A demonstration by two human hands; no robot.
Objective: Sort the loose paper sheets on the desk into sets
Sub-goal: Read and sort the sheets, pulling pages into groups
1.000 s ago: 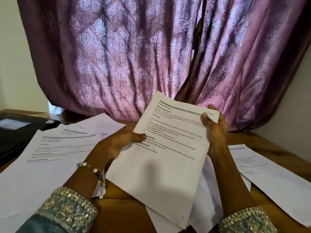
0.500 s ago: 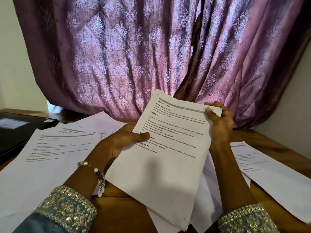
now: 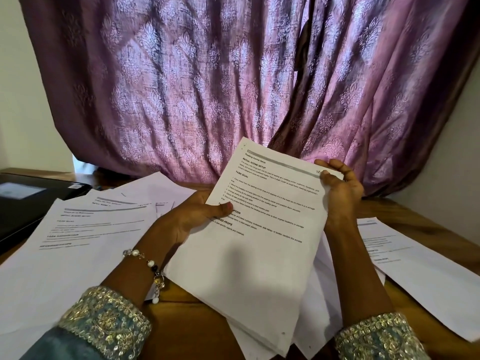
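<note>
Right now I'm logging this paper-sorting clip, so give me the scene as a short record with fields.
held item: stack of printed sheets, raised and tilted over the desk
top sheet headings: INITIAL SCENE SETUP, TASK GOAL
left hand: grips the stack's left edge, thumb on top
right hand: grips the top right corner
left of stack: loose sheets overlapping on the desk
right of stack: printed sheet flat on the desk
desk: brown wood
far left: black device
behind: purple curtain

Dim room, backlit through the curtain [image 3: 233,87]; wide-angle bending at edges, soft blur on left papers [image 3: 65,229].
</note>
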